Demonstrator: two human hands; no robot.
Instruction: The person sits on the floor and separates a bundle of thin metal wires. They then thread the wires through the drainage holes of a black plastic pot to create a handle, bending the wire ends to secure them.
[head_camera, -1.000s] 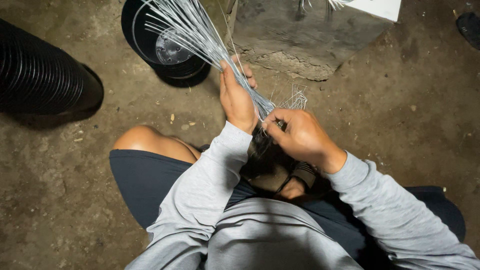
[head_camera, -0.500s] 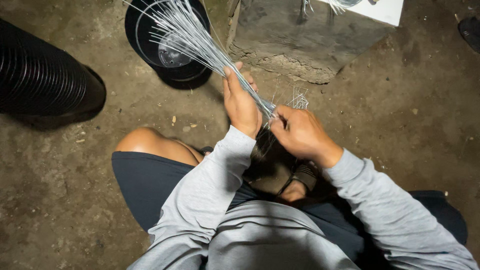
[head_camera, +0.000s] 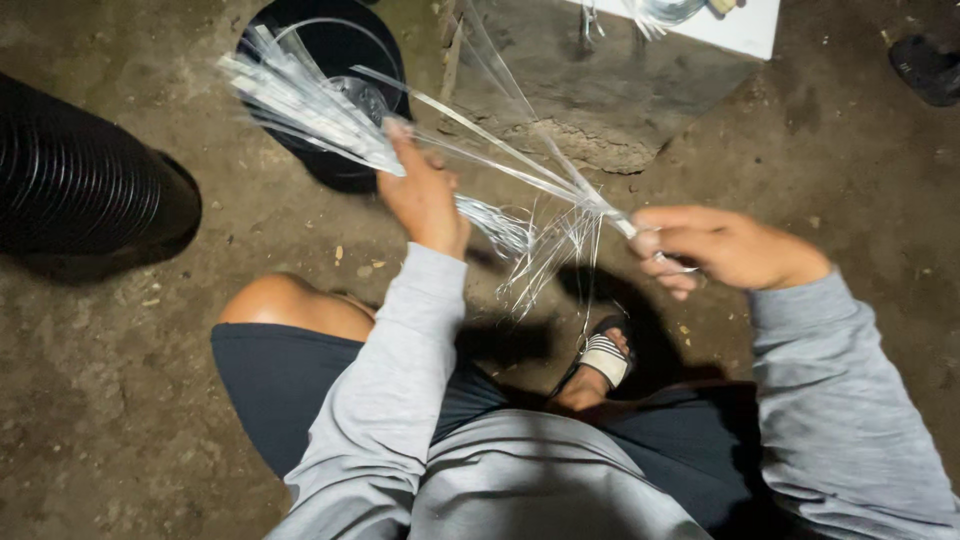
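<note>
The person sits low over a dirt floor (head_camera: 120, 400), both arms in grey sleeves reaching forward from the bottom of the frame. The left forearm runs up the middle of the frame to the left hand (head_camera: 425, 195), which sits just above centre with its back to the camera and its fingers curled shut around a bundle of thin silvery strips (head_camera: 310, 105). The bundle fans out from that hand toward the upper left, its far ends blurred over a black bucket (head_camera: 345, 60) at the top of the frame.

The right arm comes in from the lower right corner, elbow bent, and the right hand (head_camera: 720, 245) lies at the right of centre, well apart from the left. Its fingers are pressed together, pinching the end of a few strips (head_camera: 520, 175) that stretch taut from it across to the left hand. Loose, curling strip ends (head_camera: 555, 250) hang between the two hands.

Below the hands a sandalled foot (head_camera: 600, 365) rests on the floor in shadow, and a bare knee (head_camera: 285, 305) shows at the left of centre. A black ribbed pipe (head_camera: 80, 185) lies along the left edge, and a rough concrete block (head_camera: 600, 90) stands at the upper middle, close behind the strips. Bare floor lies open to the right of the right hand and between the knee and the pipe.
</note>
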